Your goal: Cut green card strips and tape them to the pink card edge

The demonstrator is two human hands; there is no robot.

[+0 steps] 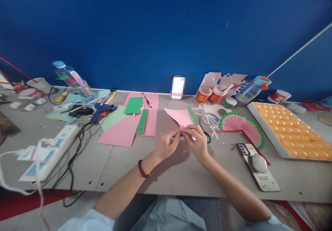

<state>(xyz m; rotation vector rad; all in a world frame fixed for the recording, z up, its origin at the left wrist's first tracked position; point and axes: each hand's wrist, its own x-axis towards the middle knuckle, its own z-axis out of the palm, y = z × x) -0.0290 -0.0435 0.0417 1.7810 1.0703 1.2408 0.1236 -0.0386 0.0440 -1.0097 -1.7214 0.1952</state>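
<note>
A sheet of pink paper (pixel 183 116) is held up over the middle of the table, its far left corner lifted and curling. At its near edge my left hand (pixel 167 142) pinches it between thumb and fingertips. My right hand (pixel 195 139) grips the same edge close beside, so the fingertips of both hands nearly meet. The exact fold under the fingers is too small to make out. Scissors (pixel 207 135) with dark handles lie just right of my right hand, partly hidden by it. A green paper strip (pixel 193 114) rests beyond them.
Pink and green papers (pixel 120 129), a pen (pixel 146 100) and a blue glue gun (pixel 101 111) lie left, near a power strip (pixel 52 154). To the right are a watermelon-patterned paper fan (pixel 242 125), a phone (pixel 256 170), red cups (pixel 216 94) and a tray of orange domes (pixel 278 149).
</note>
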